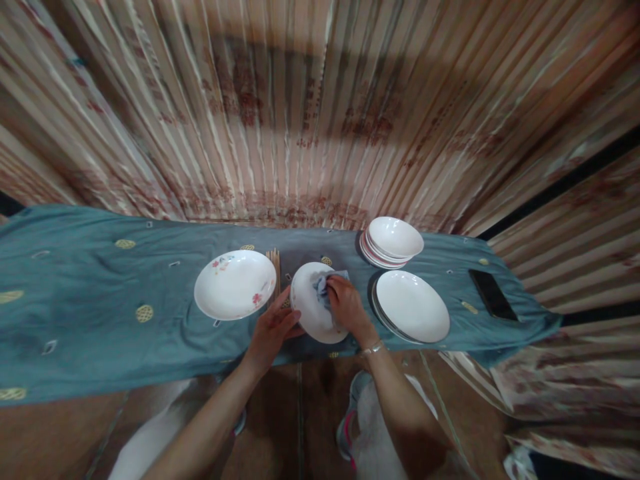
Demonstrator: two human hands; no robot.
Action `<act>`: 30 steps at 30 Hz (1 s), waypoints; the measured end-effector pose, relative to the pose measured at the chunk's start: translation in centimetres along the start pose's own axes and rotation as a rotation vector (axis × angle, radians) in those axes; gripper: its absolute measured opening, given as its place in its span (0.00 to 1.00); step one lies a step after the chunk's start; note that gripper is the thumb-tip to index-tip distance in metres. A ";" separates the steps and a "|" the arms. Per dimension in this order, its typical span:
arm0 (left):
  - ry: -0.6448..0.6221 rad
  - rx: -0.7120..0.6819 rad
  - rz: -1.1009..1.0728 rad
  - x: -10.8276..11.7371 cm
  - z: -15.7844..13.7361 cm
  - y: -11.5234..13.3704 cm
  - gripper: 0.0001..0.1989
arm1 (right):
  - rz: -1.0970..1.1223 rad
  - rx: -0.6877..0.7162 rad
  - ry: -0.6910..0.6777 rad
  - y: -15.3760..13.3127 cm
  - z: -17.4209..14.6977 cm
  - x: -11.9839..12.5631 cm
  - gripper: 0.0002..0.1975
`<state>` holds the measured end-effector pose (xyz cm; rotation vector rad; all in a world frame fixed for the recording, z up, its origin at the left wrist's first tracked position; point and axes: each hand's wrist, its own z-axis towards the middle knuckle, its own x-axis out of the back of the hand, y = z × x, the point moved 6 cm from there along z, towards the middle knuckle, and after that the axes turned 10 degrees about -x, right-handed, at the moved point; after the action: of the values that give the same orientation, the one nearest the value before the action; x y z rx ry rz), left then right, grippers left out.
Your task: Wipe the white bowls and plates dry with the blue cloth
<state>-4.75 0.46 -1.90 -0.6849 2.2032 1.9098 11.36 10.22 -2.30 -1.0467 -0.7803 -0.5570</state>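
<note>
My left hand [273, 328] grips the left rim of a white plate [315, 319], its thumb lying over the edge. The plate is held above the table, in front of me. My right hand [346, 305] is closed on a bluish-grey cloth [324, 285] and presses it against the plate's upper face. A bracelet circles my right wrist. Left of the held plate lies a larger white plate with red flowers [235, 285]. Several wooden chopsticks [275, 261] lie between the two, partly hidden behind my left hand.
A stack of white bowls [395, 239] stands at the back right. Nearer me is a stack of white plates [414, 307]. A black phone [493, 295] lies at the right end. A green patterned cloth [100, 293] covers the table. Behind it hangs a pleated curtain [310, 120].
</note>
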 end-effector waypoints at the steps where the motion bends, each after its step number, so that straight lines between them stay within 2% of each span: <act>1: 0.000 -0.001 -0.003 0.0 0.0 0.0 0.49 | 0.035 0.001 -0.005 -0.3 0.2 -0.2 0.14; 5: 0.002 0.003 -0.008 0.2 0.1 -0.3 0.48 | 0.157 0.031 -0.077 -2.2 0.7 -0.8 0.15; 12: 0.032 0.010 -0.017 0.7 0.1 -0.6 0.45 | 0.371 0.090 -0.314 -5.9 -1.0 -0.3 0.13; 20: 0.025 0.010 0.005 0.5 0.1 -0.3 0.48 | 0.426 0.030 -0.550 -5.8 -2.8 1.1 0.09; 24: -0.009 0.012 0.007 0.2 0.1 -0.1 0.49 | 0.349 0.004 -0.612 -4.4 -3.6 1.6 0.11; 30: -0.010 0.003 0.024 0.1 0.1 0.1 0.49 | -0.059 -0.082 -0.547 -1.9 -4.0 2.3 0.10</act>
<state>-4.93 0.49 -1.88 -0.6506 2.2180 1.9158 12.58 5.67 -0.61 -1.2756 -1.2784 -0.3530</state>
